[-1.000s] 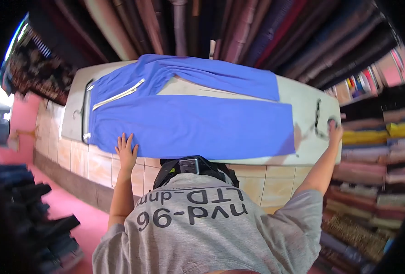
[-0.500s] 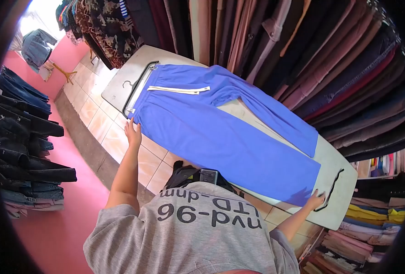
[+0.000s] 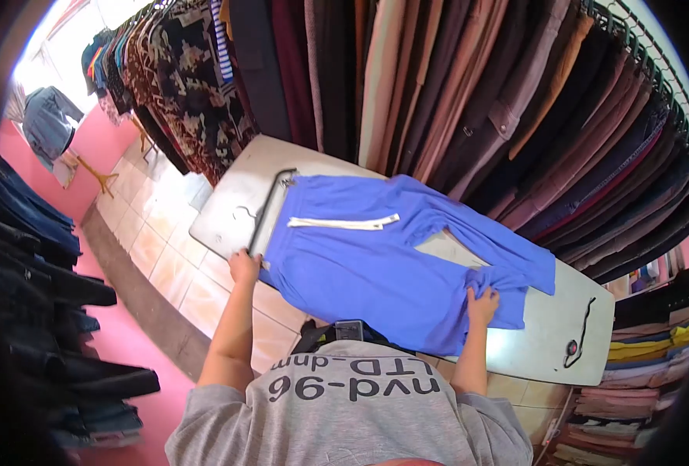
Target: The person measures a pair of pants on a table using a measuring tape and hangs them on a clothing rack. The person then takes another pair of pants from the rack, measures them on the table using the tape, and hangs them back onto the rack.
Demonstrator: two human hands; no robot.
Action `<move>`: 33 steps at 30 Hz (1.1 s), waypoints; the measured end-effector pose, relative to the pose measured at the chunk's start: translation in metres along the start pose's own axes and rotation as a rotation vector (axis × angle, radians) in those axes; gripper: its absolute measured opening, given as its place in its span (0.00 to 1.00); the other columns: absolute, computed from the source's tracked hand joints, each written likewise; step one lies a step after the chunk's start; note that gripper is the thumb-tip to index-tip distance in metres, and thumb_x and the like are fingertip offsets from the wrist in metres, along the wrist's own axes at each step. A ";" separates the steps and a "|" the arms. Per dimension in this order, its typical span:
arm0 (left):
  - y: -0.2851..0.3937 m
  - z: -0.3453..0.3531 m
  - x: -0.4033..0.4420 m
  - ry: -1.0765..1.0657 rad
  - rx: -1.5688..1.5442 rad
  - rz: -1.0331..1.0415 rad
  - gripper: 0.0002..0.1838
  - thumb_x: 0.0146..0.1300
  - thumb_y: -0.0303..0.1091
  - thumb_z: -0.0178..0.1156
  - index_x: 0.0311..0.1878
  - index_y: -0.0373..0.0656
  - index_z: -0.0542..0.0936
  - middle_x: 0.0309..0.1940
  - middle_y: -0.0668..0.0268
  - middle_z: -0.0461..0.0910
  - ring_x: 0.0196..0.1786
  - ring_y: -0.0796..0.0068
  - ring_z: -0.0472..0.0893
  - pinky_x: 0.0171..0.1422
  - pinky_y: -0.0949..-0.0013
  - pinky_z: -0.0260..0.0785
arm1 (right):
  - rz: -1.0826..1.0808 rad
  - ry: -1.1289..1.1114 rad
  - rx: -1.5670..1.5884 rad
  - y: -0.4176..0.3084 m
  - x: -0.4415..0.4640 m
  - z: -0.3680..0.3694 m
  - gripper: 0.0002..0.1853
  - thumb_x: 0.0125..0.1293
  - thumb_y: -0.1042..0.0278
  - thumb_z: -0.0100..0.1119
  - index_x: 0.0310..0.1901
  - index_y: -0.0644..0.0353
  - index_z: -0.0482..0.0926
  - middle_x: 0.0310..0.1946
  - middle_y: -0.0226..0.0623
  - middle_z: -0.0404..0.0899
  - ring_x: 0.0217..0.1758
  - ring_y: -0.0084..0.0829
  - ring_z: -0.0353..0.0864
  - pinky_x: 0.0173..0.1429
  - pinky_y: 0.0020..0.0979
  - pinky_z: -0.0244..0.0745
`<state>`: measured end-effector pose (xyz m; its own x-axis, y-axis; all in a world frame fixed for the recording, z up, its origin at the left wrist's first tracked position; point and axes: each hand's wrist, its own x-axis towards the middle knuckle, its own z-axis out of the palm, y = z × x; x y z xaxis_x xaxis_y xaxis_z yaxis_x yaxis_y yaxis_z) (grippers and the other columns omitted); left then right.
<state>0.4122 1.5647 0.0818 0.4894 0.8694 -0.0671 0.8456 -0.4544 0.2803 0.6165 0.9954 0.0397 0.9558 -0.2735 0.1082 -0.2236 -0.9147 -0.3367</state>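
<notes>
Blue trousers (image 3: 360, 272) with a white drawstring (image 3: 344, 224) lie across a white board (image 3: 546, 334), their waist at the left. A black clip hanger (image 3: 264, 213) is clipped along the waistband. My left hand (image 3: 245, 268) is closed at the hanger's near end, by the waist corner. Lower on the near leg, my right hand (image 3: 482, 305) has its fingers closed on bunched blue cloth. A black cord with a small round piece (image 3: 572, 348) rests at the board's right end.
Hanging trousers (image 3: 437, 93) line the far side of the board, with patterned garments (image 3: 193, 70) at the far left. Dark jeans (image 3: 41, 311) hang at the left. Folded clothes (image 3: 640, 373) are stacked at the right. A wooden stand (image 3: 95, 177) is on the tiled floor.
My right hand has moved left from the hem area and gathered cloth on the near leg. My left hand has closed at the hanger's end. The view has shifted, showing more of the racks.
</notes>
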 end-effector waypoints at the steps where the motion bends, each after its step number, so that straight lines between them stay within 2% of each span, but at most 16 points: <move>1: -0.005 0.001 0.008 0.031 -0.024 0.026 0.22 0.52 0.46 0.67 0.45 0.39 0.80 0.43 0.50 0.79 0.48 0.50 0.78 0.53 0.54 0.71 | -0.050 -0.026 -0.029 -0.031 -0.012 0.008 0.35 0.55 0.45 0.63 0.60 0.59 0.70 0.62 0.53 0.62 0.61 0.55 0.66 0.61 0.46 0.68; 3: -0.029 0.017 0.040 -0.127 -0.084 0.067 0.19 0.54 0.45 0.65 0.41 0.38 0.81 0.35 0.50 0.81 0.41 0.51 0.80 0.51 0.54 0.72 | -0.111 -0.070 -0.012 -0.095 -0.034 0.012 0.32 0.55 0.48 0.63 0.57 0.60 0.72 0.62 0.53 0.62 0.60 0.54 0.66 0.59 0.46 0.69; 7: -0.037 0.019 0.063 -0.106 -0.279 0.173 0.16 0.61 0.43 0.59 0.36 0.37 0.78 0.30 0.52 0.82 0.37 0.50 0.81 0.43 0.54 0.73 | -0.254 -0.122 0.045 -0.187 -0.073 0.036 0.32 0.54 0.50 0.64 0.55 0.64 0.72 0.60 0.53 0.64 0.59 0.54 0.67 0.59 0.46 0.69; 9: -0.029 0.003 0.070 -0.175 -0.752 0.106 0.14 0.65 0.41 0.56 0.35 0.38 0.77 0.26 0.54 0.80 0.32 0.51 0.80 0.37 0.57 0.71 | -0.322 -0.133 0.067 -0.214 -0.087 0.042 0.33 0.54 0.49 0.64 0.55 0.65 0.72 0.60 0.53 0.65 0.60 0.54 0.67 0.60 0.46 0.69; 10: -0.024 -0.012 0.074 -0.179 -0.746 0.118 0.14 0.65 0.41 0.56 0.35 0.38 0.77 0.26 0.54 0.80 0.32 0.51 0.80 0.37 0.57 0.71 | -0.368 -0.265 0.049 -0.225 -0.091 0.040 0.34 0.53 0.49 0.65 0.55 0.66 0.72 0.61 0.53 0.66 0.61 0.54 0.67 0.61 0.45 0.69; 12: -0.005 -0.059 0.080 0.023 -0.486 0.294 0.13 0.67 0.41 0.55 0.36 0.39 0.77 0.24 0.54 0.78 0.27 0.53 0.79 0.32 0.59 0.69 | -0.398 -0.391 0.032 -0.242 -0.088 0.024 0.35 0.52 0.48 0.66 0.56 0.67 0.72 0.61 0.53 0.66 0.62 0.54 0.67 0.61 0.45 0.68; 14: -0.006 -0.074 0.102 0.151 -0.527 0.497 0.12 0.63 0.38 0.60 0.35 0.38 0.76 0.23 0.53 0.77 0.26 0.54 0.78 0.31 0.60 0.68 | -0.438 -0.590 0.338 -0.254 -0.067 -0.004 0.38 0.54 0.49 0.65 0.60 0.66 0.68 0.63 0.53 0.65 0.65 0.53 0.65 0.65 0.44 0.64; 16: 0.004 -0.103 0.109 0.158 -0.604 0.647 0.10 0.61 0.35 0.63 0.35 0.38 0.75 0.23 0.54 0.77 0.26 0.55 0.78 0.31 0.62 0.69 | -0.599 -0.142 0.423 -0.281 -0.046 -0.046 0.37 0.57 0.53 0.64 0.64 0.65 0.64 0.64 0.53 0.64 0.66 0.50 0.64 0.68 0.42 0.61; 18: 0.013 -0.118 0.119 0.207 -0.606 0.846 0.11 0.57 0.33 0.67 0.35 0.39 0.74 0.25 0.56 0.77 0.26 0.58 0.78 0.30 0.65 0.69 | -0.715 0.037 0.505 -0.321 -0.030 -0.096 0.36 0.59 0.59 0.64 0.66 0.62 0.61 0.65 0.53 0.63 0.68 0.50 0.61 0.70 0.42 0.57; 22: 0.059 -0.168 0.116 0.258 -0.490 1.160 0.14 0.51 0.34 0.70 0.33 0.40 0.74 0.24 0.59 0.75 0.25 0.59 0.77 0.29 0.65 0.68 | -1.004 0.094 0.649 -0.377 -0.003 -0.143 0.32 0.58 0.61 0.65 0.63 0.61 0.66 0.58 0.50 0.71 0.63 0.44 0.69 0.67 0.40 0.62; 24: 0.074 -0.180 0.126 0.233 -0.440 1.285 0.15 0.50 0.34 0.70 0.32 0.39 0.73 0.24 0.59 0.74 0.25 0.58 0.77 0.28 0.65 0.68 | -0.868 -0.605 0.860 -0.389 0.005 -0.148 0.28 0.58 0.60 0.67 0.58 0.63 0.72 0.48 0.42 0.80 0.52 0.32 0.78 0.58 0.32 0.70; 25: 0.080 -0.183 0.133 0.256 -0.477 1.307 0.15 0.49 0.35 0.70 0.31 0.39 0.73 0.24 0.59 0.74 0.26 0.58 0.77 0.29 0.65 0.68 | -0.780 -0.669 0.967 -0.394 0.006 -0.152 0.21 0.58 0.60 0.67 0.49 0.64 0.78 0.38 0.33 0.83 0.42 0.21 0.79 0.47 0.23 0.72; 26: 0.087 -0.185 0.141 0.279 -0.521 1.330 0.16 0.48 0.36 0.70 0.31 0.39 0.73 0.24 0.59 0.74 0.26 0.58 0.77 0.29 0.65 0.67 | -0.775 -0.663 0.964 -0.393 0.014 -0.153 0.21 0.58 0.60 0.67 0.49 0.64 0.78 0.38 0.33 0.83 0.42 0.21 0.79 0.47 0.23 0.72; 28: 0.097 -0.189 0.154 0.275 -0.568 1.351 0.16 0.48 0.36 0.70 0.31 0.38 0.73 0.24 0.59 0.72 0.26 0.59 0.75 0.29 0.65 0.67 | -0.777 -0.952 0.740 -0.391 0.033 -0.157 0.15 0.58 0.62 0.66 0.41 0.64 0.80 0.37 0.31 0.83 0.41 0.19 0.79 0.44 0.21 0.71; 29: 0.100 -0.190 0.160 0.276 -0.567 1.360 0.16 0.47 0.37 0.70 0.30 0.39 0.74 0.24 0.60 0.73 0.26 0.59 0.76 0.28 0.65 0.68 | -0.777 -0.948 0.689 -0.398 0.031 -0.167 0.11 0.60 0.65 0.65 0.38 0.65 0.82 0.34 0.30 0.83 0.41 0.18 0.78 0.45 0.21 0.71; 33: 0.113 -0.192 0.182 0.280 -0.649 1.361 0.16 0.48 0.38 0.70 0.30 0.39 0.74 0.23 0.61 0.72 0.26 0.60 0.76 0.28 0.65 0.68 | -0.821 -0.939 0.845 -0.440 0.008 -0.202 0.12 0.64 0.67 0.58 0.43 0.66 0.83 0.39 0.35 0.84 0.45 0.22 0.80 0.52 0.24 0.72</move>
<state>0.5561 1.7084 0.2850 0.6739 -0.0819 0.7343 -0.4688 -0.8155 0.3393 0.6835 1.3358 0.3781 0.6013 0.7988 0.0180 0.2792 -0.1889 -0.9415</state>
